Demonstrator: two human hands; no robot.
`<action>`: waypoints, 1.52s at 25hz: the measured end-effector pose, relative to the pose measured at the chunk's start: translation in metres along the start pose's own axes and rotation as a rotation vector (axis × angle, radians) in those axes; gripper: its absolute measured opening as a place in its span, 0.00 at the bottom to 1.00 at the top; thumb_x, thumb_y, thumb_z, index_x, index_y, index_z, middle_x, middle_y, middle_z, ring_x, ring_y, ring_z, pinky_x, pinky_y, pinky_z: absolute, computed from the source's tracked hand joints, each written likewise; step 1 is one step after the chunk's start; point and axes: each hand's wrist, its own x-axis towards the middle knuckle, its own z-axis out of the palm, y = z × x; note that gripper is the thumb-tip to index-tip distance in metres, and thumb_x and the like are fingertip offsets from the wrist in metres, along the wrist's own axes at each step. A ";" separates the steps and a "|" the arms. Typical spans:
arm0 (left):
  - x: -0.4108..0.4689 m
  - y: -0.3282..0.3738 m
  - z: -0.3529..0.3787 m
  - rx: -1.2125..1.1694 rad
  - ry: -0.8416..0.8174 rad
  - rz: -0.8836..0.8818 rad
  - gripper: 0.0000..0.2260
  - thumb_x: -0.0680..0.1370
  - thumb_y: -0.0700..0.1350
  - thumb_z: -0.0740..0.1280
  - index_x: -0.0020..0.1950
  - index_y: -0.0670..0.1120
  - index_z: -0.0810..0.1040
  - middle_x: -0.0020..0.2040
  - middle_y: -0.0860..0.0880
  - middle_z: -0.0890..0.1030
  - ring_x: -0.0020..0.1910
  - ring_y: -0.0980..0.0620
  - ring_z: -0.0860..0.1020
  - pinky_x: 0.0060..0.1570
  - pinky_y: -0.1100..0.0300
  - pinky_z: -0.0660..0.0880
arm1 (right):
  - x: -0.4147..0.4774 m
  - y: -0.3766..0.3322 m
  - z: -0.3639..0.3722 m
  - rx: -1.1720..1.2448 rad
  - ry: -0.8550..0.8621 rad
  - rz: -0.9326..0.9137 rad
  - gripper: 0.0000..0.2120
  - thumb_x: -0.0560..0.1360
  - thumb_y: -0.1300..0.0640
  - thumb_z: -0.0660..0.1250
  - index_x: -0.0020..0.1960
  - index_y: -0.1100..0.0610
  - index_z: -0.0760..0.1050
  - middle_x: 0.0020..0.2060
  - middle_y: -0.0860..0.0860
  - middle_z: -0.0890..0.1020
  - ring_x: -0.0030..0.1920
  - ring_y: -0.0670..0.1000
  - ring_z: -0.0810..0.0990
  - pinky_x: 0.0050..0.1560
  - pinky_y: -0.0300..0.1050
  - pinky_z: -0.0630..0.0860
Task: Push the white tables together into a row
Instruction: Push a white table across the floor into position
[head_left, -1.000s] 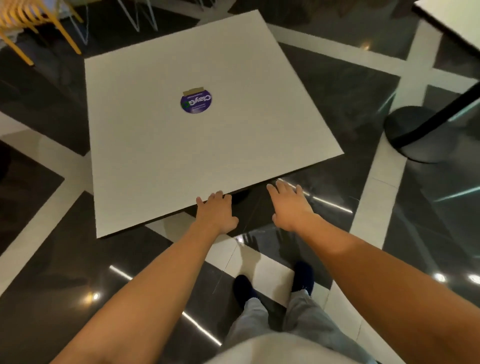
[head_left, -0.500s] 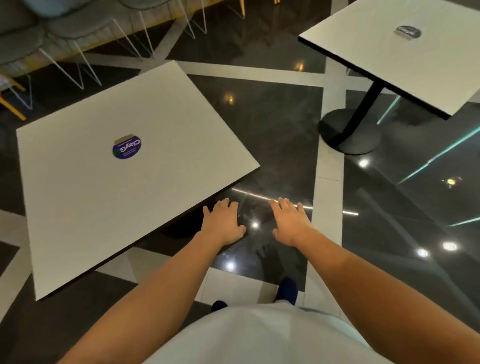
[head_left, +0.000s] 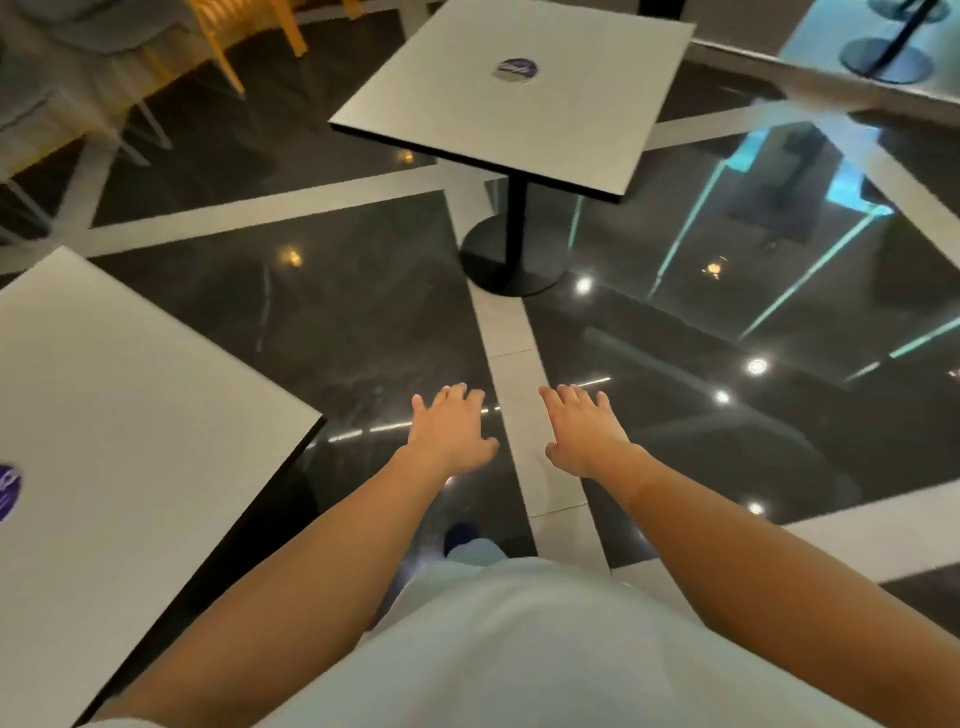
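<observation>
Head view. Glossy black tiled floor (head_left: 363, 322) with pale bands is filling the frame. Near square white table (head_left: 130, 415) is sitting at 9 o'clock. Far square white pedestal table (head_left: 462, 119) is standing at 12 o'clock, well apart from it. Left hand (head_left: 452, 431) and right hand (head_left: 582, 434) are hovering over the floor at centre, fingers spread, gripping nothing, touching neither table. Round purple sticker (head_left: 516, 70) is lying on the far top.

Matt white tabletops (head_left: 524, 111), glossy dark stone floor (head_left: 363, 322), matt black pedestal base (head_left: 511, 265)
</observation>
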 end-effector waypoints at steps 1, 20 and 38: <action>0.016 0.014 -0.006 0.019 -0.006 0.046 0.34 0.76 0.58 0.65 0.78 0.47 0.59 0.79 0.43 0.59 0.77 0.43 0.58 0.74 0.34 0.52 | 0.001 0.016 -0.004 0.022 0.015 0.033 0.38 0.74 0.52 0.70 0.77 0.55 0.53 0.74 0.57 0.65 0.75 0.60 0.60 0.74 0.65 0.55; 0.352 0.189 -0.142 0.106 -0.058 0.353 0.34 0.77 0.57 0.65 0.79 0.47 0.57 0.80 0.44 0.57 0.78 0.43 0.55 0.74 0.35 0.52 | 0.185 0.260 -0.106 0.080 0.008 0.336 0.41 0.76 0.53 0.67 0.80 0.56 0.45 0.78 0.58 0.56 0.79 0.58 0.51 0.76 0.63 0.51; 0.625 0.370 -0.201 -0.002 0.050 0.131 0.36 0.76 0.58 0.67 0.78 0.49 0.56 0.80 0.43 0.56 0.79 0.42 0.53 0.74 0.36 0.52 | 0.369 0.560 -0.217 -0.044 -0.045 0.160 0.41 0.77 0.53 0.66 0.80 0.57 0.43 0.78 0.59 0.55 0.79 0.59 0.50 0.76 0.64 0.51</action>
